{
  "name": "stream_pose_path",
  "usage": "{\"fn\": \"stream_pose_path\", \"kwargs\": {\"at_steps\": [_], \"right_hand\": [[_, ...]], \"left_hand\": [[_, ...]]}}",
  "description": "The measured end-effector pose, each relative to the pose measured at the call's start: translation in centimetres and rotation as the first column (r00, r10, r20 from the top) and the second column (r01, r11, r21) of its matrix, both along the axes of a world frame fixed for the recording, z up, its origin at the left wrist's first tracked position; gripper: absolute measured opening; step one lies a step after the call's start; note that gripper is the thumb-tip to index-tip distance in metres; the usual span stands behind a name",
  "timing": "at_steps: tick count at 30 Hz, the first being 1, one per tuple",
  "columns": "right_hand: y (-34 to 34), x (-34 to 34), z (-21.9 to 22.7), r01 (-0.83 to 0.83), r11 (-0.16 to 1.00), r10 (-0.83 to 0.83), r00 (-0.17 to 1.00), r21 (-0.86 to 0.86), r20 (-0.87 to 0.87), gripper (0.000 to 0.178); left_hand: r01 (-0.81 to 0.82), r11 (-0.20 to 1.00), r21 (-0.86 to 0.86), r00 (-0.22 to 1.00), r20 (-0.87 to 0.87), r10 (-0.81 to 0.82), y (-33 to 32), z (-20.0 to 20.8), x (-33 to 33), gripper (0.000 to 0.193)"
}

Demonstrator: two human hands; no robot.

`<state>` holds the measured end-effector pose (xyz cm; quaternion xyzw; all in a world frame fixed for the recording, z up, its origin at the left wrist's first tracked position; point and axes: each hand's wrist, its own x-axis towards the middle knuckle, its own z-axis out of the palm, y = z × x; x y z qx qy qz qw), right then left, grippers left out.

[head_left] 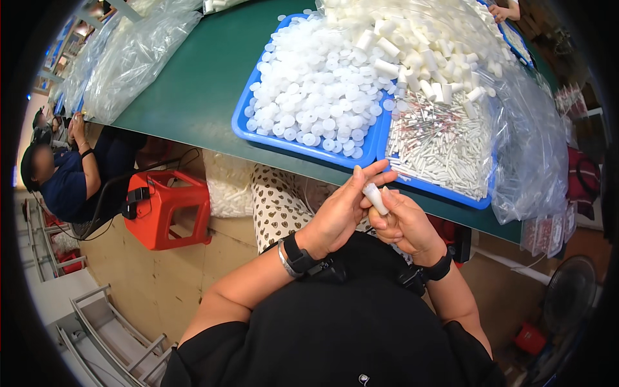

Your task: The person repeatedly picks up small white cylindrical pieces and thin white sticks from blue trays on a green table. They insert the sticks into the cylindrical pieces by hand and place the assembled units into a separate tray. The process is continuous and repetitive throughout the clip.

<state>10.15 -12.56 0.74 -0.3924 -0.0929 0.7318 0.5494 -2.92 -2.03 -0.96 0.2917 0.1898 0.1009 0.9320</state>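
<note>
In front of my chest, my right hand (405,222) pinches a small white tube-like piece (374,198) between thumb and fingers. The piece is tilted, its upper end beside my left hand (345,209). My left fingers are stretched out and point toward the table; whether they touch the piece is hard to tell. Just beyond my hands lies a blue tray (242,119) heaped with translucent white discs (322,77). To its right, a second blue tray (445,195) holds thin white sticks (438,155), some with reddish parts, and thicker white cylinders (429,61) piled behind them.
The trays stand on a green table (200,90). Clear plastic bags (532,155) lie at the right, with another plastic bag (138,58) far left. A red stool (167,209) and a seated person (71,164) are at left. A fan (570,293) stands lower right.
</note>
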Motion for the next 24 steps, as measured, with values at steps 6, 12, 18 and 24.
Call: {"fn": "stream_pose_path", "kwargs": {"at_steps": [6,12,18,24], "right_hand": [[-0.6,-1.4,-3.0,-0.115,0.990,0.031,0.758,0.086,0.651,0.031],[-0.1,-3.2,-3.5,-0.302,0.953,0.026,0.190,0.033,0.981,0.028],[0.0,-2.4,-9.7,-0.302,0.921,0.269,0.034,-0.247,0.962,0.046],[-2.0,-2.2,-14.8,-0.473,0.681,0.587,-0.104,-0.559,0.803,0.061]], "left_hand": [[0.024,0.995,0.095,0.997,-0.074,-0.017,-1.6,-1.7,-0.8,0.057],[0.070,0.992,-0.101,0.952,-0.290,-0.096,-1.1,-3.6,-3.2,0.060],[-0.102,0.994,-0.032,0.866,-0.494,0.073,1.2,-5.9,-7.0,0.059],[-0.038,0.968,0.247,0.948,-0.297,0.114,2.3,-3.0,-7.6,0.032]]}}
